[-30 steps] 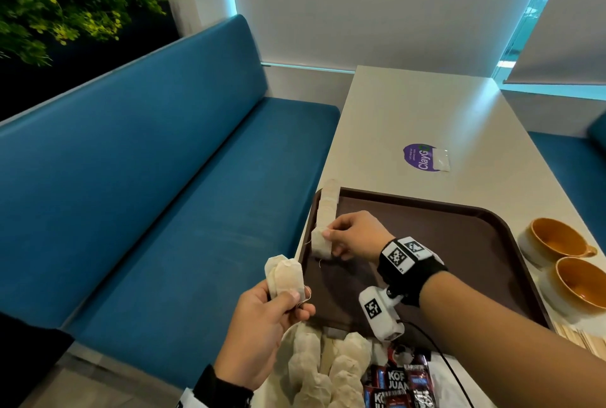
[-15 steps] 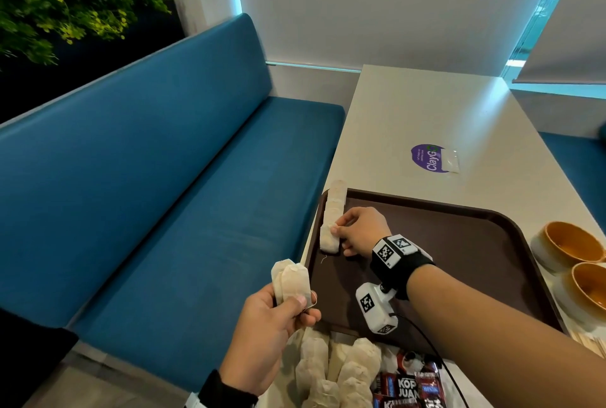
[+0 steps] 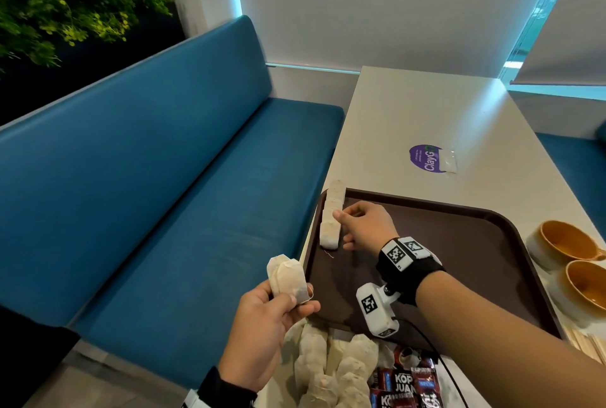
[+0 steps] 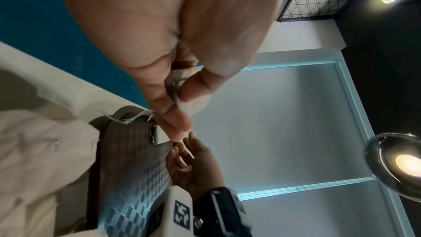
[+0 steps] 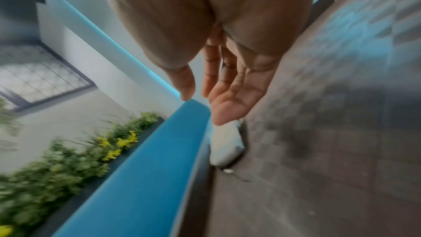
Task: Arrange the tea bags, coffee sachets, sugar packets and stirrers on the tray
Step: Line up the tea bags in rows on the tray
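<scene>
A brown tray (image 3: 459, 243) lies on the white table. A row of pale tea bags (image 3: 330, 217) runs along its left edge. My right hand (image 3: 357, 227) hovers just right of that row with straight, relaxed fingers (image 5: 227, 104) and holds nothing; the nearest bag (image 5: 224, 149) lies beyond the fingertips. My left hand (image 3: 272, 319) is off the tray's near-left corner and pinches two tea bags (image 3: 287, 278) between thumb and fingers (image 4: 173, 114). A pile of tea bags (image 3: 331, 368) and dark coffee sachets (image 3: 406, 388) lies at the table's near edge.
Two ochre cups (image 3: 570, 263) stand right of the tray, with wooden stirrers (image 3: 590, 347) in front of them. A purple sticker (image 3: 426, 158) marks the table beyond the tray. A blue bench (image 3: 164, 194) runs along the left.
My right hand has let go of the tea bag it laid at the near end of the row and opened beside it. The left hand kept its tea bags.
</scene>
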